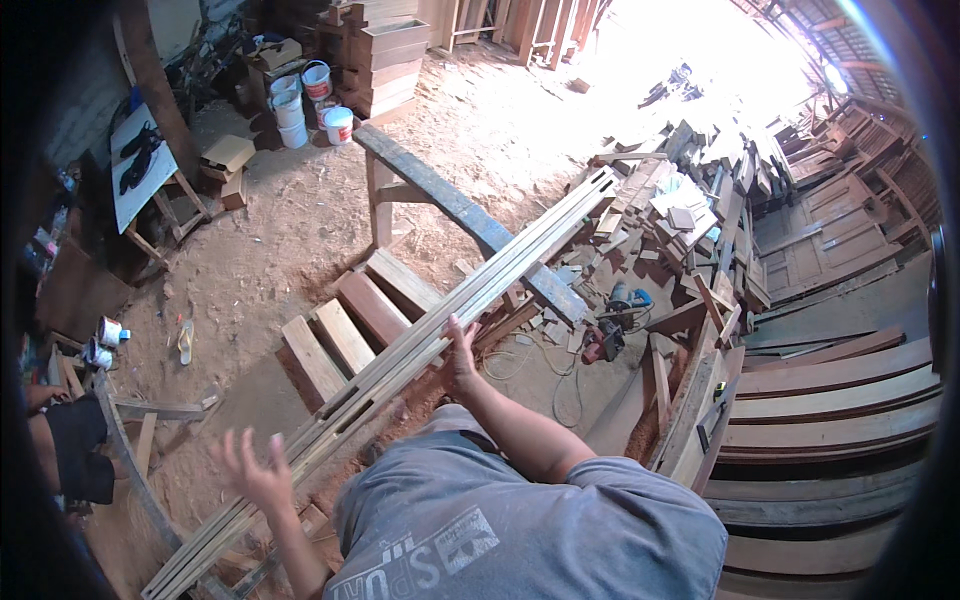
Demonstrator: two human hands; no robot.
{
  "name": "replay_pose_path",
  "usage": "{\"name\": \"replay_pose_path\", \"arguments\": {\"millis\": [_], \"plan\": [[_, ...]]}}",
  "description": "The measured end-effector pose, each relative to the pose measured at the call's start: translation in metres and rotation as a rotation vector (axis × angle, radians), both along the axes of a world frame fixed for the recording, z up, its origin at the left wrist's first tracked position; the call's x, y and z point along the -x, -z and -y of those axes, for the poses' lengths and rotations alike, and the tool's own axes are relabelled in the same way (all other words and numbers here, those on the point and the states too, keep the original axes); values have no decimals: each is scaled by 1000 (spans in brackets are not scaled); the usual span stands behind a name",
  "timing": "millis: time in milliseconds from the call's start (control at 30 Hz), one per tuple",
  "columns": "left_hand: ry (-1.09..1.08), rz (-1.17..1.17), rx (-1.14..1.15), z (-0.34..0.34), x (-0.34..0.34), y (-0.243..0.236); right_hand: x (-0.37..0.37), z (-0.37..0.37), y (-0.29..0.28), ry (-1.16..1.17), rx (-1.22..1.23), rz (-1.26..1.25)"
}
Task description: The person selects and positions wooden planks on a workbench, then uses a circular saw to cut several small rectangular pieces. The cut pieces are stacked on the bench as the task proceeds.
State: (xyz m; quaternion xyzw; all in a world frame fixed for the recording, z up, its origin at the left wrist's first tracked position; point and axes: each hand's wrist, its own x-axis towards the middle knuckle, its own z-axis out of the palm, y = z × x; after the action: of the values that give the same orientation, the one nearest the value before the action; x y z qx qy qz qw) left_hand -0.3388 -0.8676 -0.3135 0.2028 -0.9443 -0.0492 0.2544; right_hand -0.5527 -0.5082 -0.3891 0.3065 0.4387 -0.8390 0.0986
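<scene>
A bundle of long, slotted wooden strips runs slantwise across the view. It rests on a grey trestle beam at the far end. My right hand is at the near side of the bundle, fingers stretched up against its edge, not wrapped round it. To the left, my left hand is raised beside the bundle's nearer part with fingers spread and nothing in it. Several short wooden boards lie on the ground beyond the bundle, partly hidden by it.
Offcuts heap up at the right, near a power tool with a trailing cord. Stacked planks fill the right side. White buckets and a small table stand far left. Another person's leg shows at left.
</scene>
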Motion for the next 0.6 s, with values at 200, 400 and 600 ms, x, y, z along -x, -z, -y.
{"name": "replay_pose_path", "arguments": {"millis": [200,400,600], "plan": [[346,496,-224,-24,45,-4,15,-7,63,51,-20,-105],[344,691,-343,-29,50,-23,10,-7,46,47,-22,-90],[327,706,-336,-23,60,-14,6,-11,44,91,-60,-57]]}}
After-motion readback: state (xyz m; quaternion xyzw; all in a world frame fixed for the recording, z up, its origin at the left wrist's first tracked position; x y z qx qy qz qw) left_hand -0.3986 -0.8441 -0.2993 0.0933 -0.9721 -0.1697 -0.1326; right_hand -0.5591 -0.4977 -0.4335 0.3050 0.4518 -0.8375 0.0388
